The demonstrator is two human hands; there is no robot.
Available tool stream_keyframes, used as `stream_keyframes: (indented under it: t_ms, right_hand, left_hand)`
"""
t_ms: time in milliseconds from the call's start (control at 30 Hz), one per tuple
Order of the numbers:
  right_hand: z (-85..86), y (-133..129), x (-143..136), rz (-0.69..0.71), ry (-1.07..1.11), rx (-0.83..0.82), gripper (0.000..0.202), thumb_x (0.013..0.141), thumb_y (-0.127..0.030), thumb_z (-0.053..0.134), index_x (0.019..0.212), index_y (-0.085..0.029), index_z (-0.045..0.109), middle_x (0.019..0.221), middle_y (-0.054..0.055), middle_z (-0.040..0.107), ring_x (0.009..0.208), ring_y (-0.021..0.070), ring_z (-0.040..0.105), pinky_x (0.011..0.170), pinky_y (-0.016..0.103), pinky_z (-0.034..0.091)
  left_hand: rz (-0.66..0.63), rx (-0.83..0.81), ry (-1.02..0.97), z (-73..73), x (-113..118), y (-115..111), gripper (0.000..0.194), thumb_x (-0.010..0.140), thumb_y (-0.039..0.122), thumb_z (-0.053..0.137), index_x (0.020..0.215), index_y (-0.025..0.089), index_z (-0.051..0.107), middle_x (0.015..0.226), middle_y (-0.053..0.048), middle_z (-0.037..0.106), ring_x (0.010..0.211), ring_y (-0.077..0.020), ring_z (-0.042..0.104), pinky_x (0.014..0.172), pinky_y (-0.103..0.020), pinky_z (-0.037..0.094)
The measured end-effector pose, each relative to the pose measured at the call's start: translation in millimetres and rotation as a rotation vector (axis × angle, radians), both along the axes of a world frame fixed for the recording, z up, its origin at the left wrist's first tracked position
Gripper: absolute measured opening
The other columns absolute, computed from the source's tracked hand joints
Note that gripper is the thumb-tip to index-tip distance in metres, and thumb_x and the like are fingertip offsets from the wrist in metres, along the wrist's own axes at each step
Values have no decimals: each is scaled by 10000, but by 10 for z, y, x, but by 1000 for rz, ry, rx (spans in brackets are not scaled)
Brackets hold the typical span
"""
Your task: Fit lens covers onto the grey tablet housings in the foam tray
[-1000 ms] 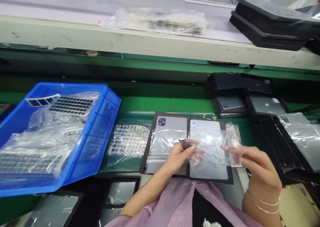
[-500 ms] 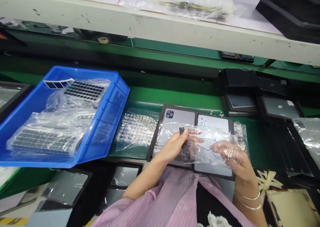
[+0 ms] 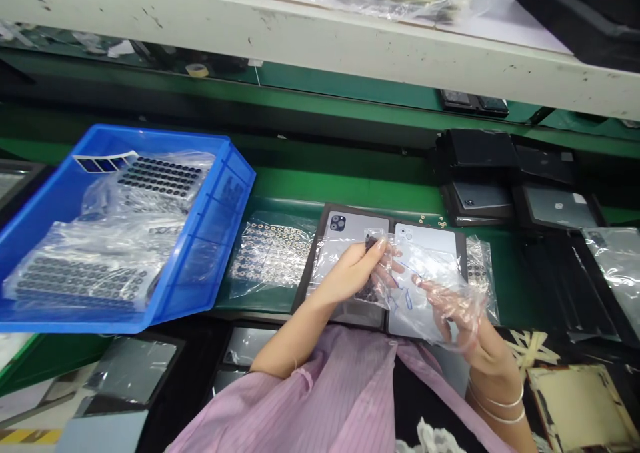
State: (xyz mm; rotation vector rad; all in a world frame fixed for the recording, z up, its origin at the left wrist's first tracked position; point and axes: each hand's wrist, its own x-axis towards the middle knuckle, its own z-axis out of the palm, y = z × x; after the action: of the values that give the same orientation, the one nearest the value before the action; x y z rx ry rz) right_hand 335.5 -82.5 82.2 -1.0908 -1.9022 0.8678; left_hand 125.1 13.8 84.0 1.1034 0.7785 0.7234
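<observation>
My left hand (image 3: 363, 266) is closed on one end of a clear plastic bag (image 3: 430, 263), thumb on top, where small dark parts (image 3: 367, 290) are bunched together. Blue printed lines show on the bag's film. My right hand (image 3: 457, 313) is inside the crinkled right end of the bag, its fingers apart and seen through the film. Plastic glare partly hides those fingers. Below both hands lie two tablet-like grey panels in a dark frame, the left panel (image 3: 363, 226) with a dark camera block and the right panel (image 3: 425, 240) with a pale one.
A blue bin (image 3: 235, 200) with bagged sheets of dark rings stands at left. Beside the frame lies a bag of small metal rings (image 3: 273, 253). Stacked dark trays (image 3: 480, 153) sit at back right. A white shelf (image 3: 300, 33) spans the far side above the green bench.
My right hand has pushed further into the bag, and the film is now more crumpled around it. My left hand, still gripping the bag, has risen slightly. The camera view has shifted a little.
</observation>
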Motion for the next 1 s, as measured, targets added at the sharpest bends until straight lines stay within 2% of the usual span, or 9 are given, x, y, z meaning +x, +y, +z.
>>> stream_keyframes:
  t_ms: [133, 300, 400, 500, 600, 667, 767, 867, 1000]
  right_hand:
    - [8, 36, -70, 12, 15, 26, 375, 942, -196, 412, 1264, -318, 559, 1098, 46, 672, 1005, 206, 634, 879, 361, 512]
    - [-15, 94, -170, -82, -86, 43, 205, 873, -226, 577, 1029, -267, 703, 745, 22, 679, 637, 151, 605, 565, 263, 481]
    - [-77, 83, -171, -88, -55, -12, 209, 881, -221, 557, 1020, -271, 705, 798, 26, 690, 691, 163, 613, 620, 283, 494]
    - [-167, 49, -112, -165, 59, -26, 278, 893, -227, 530, 1124, -305, 662, 850, 17, 686, 744, 168, 619, 694, 306, 512]
    - [-250, 33, -71, -271, 100, -43, 379, 907, -216, 501, 1264, -327, 558, 759, -2, 618, 655, 133, 564, 630, 282, 495]
    - [-292, 41, -79, -284, 122, -42, 461, 920, -194, 462, 1350, -358, 446, 702, -23, 544, 598, 113, 503, 570, 260, 464]
    - [-333, 68, -121, -270, 177, -5, 582, 912, -165, 455, 1413, -413, 291, 687, -48, 498, 570, 103, 458, 524, 237, 428]
    - [-350, 93, -151, -267, 215, 12, 680, 877, -155, 514, 1430, -415, 214, 663, -68, 489, 537, 99, 442, 491, 221, 407]
    - [-341, 109, -160, -315, 265, -7, 723, 814, -201, 625, 1407, -361, 245, 640, -77, 497, 509, 102, 462, 496, 230, 430]
  left_hand:
    - [-44, 3, 17, 13, -19, 36, 513, 868, 569, 431, 870, 116, 673, 626, -56, 681, 526, -145, 638, 441, -216, 467]
    - [-141, 34, 19, 104, -5, 80, 454, 860, 535, 478, 797, 120, 652, 666, -62, 685, 499, -124, 629, 412, -193, 441]
    - [-111, -40, -80, 74, 48, 55, 463, 868, 536, 462, 944, 118, 645, 749, -75, 698, 532, -128, 633, 436, -207, 451]
    - [-72, -101, -189, -16, 37, -2, 511, 820, 467, 584, 1225, 161, 517, 925, -80, 699, 668, -145, 655, 541, -228, 484]
    - [-173, -171, -217, -99, -40, -62, 706, 718, 329, 729, 1324, 182, 399, 974, -86, 693, 700, -148, 655, 635, -265, 495]
    - [-180, -175, -198, -117, -85, -88, 586, 712, 291, 728, 1227, 155, 483, 879, -67, 705, 660, -133, 642, 676, -282, 492]
    - [-97, -72, -40, -87, -112, -94, 216, 765, 320, 656, 855, 129, 610, 748, -44, 687, 647, -118, 615, 645, -252, 481]
    - [-40, 33, 135, -48, -117, -74, 247, 812, 377, 582, 723, 147, 579, 729, -25, 650, 628, -104, 570, 534, -211, 461]
    - [-100, 12, 85, -65, -131, -62, 221, 777, 373, 611, 746, 159, 568, 668, 24, 563, 568, -87, 520, 486, -208, 476]
